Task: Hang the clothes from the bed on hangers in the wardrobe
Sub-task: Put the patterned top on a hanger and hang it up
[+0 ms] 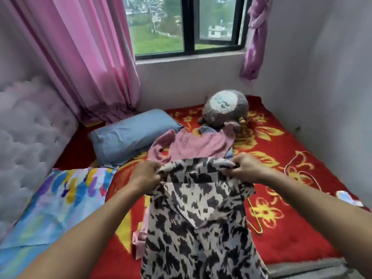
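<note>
The patterned shirt (199,214) hangs over the bed (291,248), pinched at its top edge by the left hand (145,174) and right hand (247,168), each grip closed tight on cloth. It is on no hanger yet, and the wardrobe is out of view, so the task looks barely begun. Behind lie one pink top (193,146) and a blue piece (205,129) beneath it. Two hangers wait on the bed: a green hanger (254,220) and a pale hanger (302,170). Beyond are a blue pillow (128,133) and one plush toy (225,107).
</note>
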Demonstrator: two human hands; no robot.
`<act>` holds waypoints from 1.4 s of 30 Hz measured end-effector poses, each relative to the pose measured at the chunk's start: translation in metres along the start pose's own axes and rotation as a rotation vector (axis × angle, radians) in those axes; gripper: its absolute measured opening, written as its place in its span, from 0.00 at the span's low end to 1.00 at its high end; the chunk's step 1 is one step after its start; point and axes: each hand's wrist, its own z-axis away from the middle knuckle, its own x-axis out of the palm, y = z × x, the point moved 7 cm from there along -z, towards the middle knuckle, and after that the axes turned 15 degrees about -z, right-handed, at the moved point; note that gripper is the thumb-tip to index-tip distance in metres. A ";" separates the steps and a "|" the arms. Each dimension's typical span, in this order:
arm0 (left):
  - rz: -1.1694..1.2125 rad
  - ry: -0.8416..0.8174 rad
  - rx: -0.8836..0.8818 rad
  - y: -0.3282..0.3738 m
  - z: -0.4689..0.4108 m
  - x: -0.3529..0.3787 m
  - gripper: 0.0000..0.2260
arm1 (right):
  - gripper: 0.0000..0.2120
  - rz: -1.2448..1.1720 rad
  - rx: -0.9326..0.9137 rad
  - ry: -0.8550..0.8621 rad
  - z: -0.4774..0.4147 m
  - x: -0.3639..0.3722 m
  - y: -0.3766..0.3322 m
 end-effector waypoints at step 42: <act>0.354 -0.236 -0.670 -0.094 -0.153 0.369 0.15 | 0.19 0.034 0.131 0.493 -0.217 0.077 0.312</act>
